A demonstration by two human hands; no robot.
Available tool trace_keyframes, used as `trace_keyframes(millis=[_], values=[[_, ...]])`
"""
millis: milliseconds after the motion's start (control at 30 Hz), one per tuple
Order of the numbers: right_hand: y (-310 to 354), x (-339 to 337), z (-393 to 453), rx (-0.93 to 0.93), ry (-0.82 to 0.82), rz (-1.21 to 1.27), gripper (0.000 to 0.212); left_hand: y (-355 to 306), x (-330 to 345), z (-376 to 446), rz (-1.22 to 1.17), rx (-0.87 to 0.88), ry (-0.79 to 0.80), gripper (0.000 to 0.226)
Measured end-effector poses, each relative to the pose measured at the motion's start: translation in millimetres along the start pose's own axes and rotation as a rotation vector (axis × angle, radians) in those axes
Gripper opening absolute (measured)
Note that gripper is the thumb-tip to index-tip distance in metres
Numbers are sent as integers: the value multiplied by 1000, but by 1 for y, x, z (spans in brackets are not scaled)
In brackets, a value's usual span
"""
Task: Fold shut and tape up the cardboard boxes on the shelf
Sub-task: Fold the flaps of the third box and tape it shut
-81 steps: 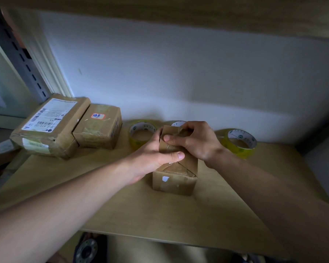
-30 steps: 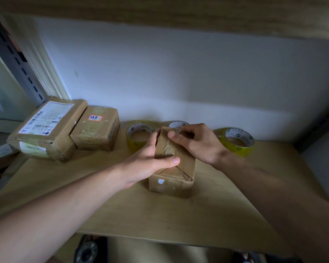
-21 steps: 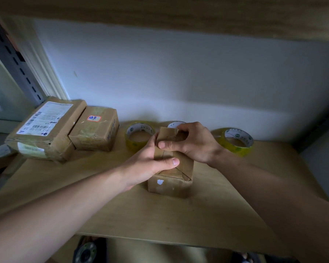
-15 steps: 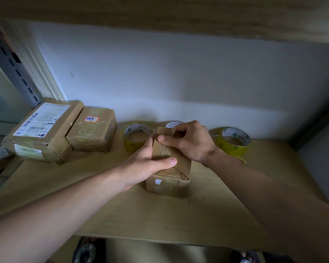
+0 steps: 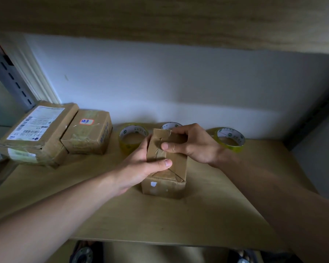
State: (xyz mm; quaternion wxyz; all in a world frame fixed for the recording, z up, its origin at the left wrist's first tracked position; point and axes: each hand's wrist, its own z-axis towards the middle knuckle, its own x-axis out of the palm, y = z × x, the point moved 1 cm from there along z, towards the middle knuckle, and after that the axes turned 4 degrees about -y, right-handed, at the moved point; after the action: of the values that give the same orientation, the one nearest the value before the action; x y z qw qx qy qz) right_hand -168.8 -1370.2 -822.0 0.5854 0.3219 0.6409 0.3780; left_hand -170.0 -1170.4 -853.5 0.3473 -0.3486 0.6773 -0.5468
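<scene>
A small brown cardboard box stands at the middle of the wooden shelf, its top flaps folded over. My left hand grips the box from its left side, thumb laid across the top flap. My right hand holds the far top end of the box, thumb pressing the flap and fingers curled behind it. Three yellow tape rolls lie behind the box: one to the left, one mostly hidden by my hand, one to the right.
Two taped cardboard parcels sit at the back left: a large one with a shipping label and a smaller one with an orange sticker. A white wall closes the back, and an upper shelf board hangs overhead.
Both hands have stayed on the box. My right thumb has shifted slightly along the top flap, and the view has drifted a little.
</scene>
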Motion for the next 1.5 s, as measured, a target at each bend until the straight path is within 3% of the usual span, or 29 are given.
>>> trace_keyframes(millis=[200,467,600,700,767,800,867,933,967,1067,1167,1267,1400,1500], values=[[0,9,7,7,-196,-66,24,0,3,0,-2,-19,-43,90],[-4,7,1,-8,-230,-37,35,-3,10,-3,30,-3,-147,64],[-11,-11,-1,0,-357,-25,43,-2,9,6,185,30,-194,69],[-21,-24,-7,-5,-417,-78,34,-6,11,7,357,43,-213,98],[-28,-31,-12,-5,-427,-92,27,-10,12,9,346,22,-241,106],[-31,-33,-14,-11,-429,-108,25,-13,10,11,322,49,-281,101],[-33,-36,-17,-33,-423,-150,24,-18,-3,19,349,158,-410,69],[-32,-37,-17,-45,-416,-170,22,-19,-24,28,576,275,-516,38],[-32,-36,-17,-46,-415,-173,22,-15,-34,33,734,305,-525,33],[-30,-33,-18,-59,-405,-167,23,4,-53,42,1175,213,-399,38],[-26,-31,-18,-90,-381,-211,23,16,-57,46,1343,137,-265,42],[-19,-28,-17,-112,-363,-256,24,23,-67,50,1308,231,-264,40],[-14,-26,-16,-136,-378,-253,21,14,-72,50,995,270,-371,6],[-10,-25,-16,-169,-396,-252,19,-4,-71,41,623,281,-345,20]])
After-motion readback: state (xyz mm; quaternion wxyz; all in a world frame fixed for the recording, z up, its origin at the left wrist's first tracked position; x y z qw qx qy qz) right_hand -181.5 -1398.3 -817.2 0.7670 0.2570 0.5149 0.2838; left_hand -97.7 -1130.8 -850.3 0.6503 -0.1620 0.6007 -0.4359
